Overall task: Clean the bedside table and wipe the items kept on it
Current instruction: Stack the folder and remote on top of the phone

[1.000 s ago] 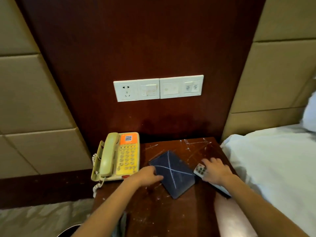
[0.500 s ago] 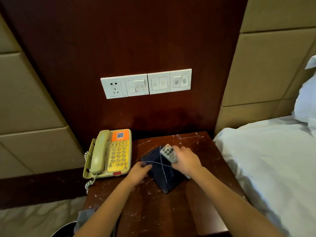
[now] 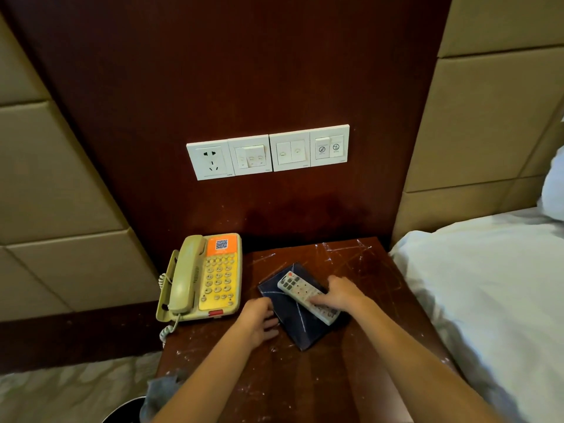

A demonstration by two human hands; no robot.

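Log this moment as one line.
right hand: holds remote on dark folder | left hand: touches dark folder's edge | phone: left, untouched | table: white marks

Right grip [image 3: 341, 296] holds the remote [image 3: 298, 289] on the dark folder [image 3: 306, 331] (white-crossed), left grip [image 3: 259, 319] touching its edge.

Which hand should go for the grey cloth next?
Left, probably. The grey cloth lies at the near-left corner of the table beside the left forearm; the left hand only touches the dark pad, while the right hand holds the remote.
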